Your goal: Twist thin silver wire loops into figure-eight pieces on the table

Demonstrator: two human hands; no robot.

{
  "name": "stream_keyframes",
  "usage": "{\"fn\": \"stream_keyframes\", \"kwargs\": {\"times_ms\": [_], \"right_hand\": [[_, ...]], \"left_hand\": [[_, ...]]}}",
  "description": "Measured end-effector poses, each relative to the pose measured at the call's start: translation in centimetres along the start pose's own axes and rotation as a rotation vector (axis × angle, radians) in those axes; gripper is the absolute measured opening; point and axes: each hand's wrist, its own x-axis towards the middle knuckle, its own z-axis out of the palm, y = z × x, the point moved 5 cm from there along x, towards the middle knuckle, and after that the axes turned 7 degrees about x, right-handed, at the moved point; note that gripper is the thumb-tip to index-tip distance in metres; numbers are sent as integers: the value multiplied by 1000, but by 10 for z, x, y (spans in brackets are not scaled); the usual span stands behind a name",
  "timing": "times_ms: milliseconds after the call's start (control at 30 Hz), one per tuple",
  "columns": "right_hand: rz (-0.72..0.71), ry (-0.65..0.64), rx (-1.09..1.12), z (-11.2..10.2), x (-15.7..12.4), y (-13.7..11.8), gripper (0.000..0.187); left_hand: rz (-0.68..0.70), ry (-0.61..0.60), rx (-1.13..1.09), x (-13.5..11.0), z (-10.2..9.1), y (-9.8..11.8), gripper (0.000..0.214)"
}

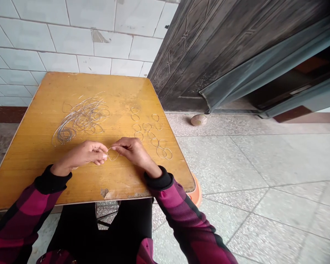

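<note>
Between both hands, above the near middle of the wooden table, is a thin wire loop. My left hand pinches its left side between thumb and fingers. On the opposite side, the thumb and forefinger of my right hand grip the wire near its top. Part of the loop is hidden behind the fingertips. Beyond my left hand lies a tangled heap of thin wire, with a tighter coil at its near left. Several wire pieces bent into figure-eights lie to the right, beyond my right hand.
White wall tiles border the table's far edge. A dark carved wooden door and a grey-green curtain are at the right. A roundish pale object lies on the tiled floor. Something orange shows beneath the table's right corner.
</note>
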Motion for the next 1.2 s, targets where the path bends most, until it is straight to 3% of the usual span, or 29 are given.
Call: {"fn": "stream_keyframes", "kwargs": {"times_ms": [333, 533, 633, 733, 833, 900, 1000, 1200], "right_hand": [[-147, -29, -76, 1, -1, -5, 26], [-126, -64, -108, 4, -2, -5, 28], [-74, -24, 11, 2, -1, 0, 24], [133, 36, 332, 0, 0, 13, 31], [347, -15, 680, 8, -1, 23, 45], [395, -58, 803, 14, -1, 23, 52], [368, -49, 829, 21, 0, 23, 53], [258, 38, 609, 21, -3, 25, 43]], "left_hand": [[-56, -76, -51, 3, 2, -4, 25], [-96, -111, -118, 4, 11, -4, 23], [-86, -60, -114, 6, 11, -3, 20], [-32, 45, -117, 7, 9, -2, 20], [32, 198, -121, 8, 3, 0, 22], [63, 262, -100, 8, 0, -1, 23], [84, 258, -42, 9, 2, -3, 24], [88, 316, 54, 9, 4, -1, 21]]}}
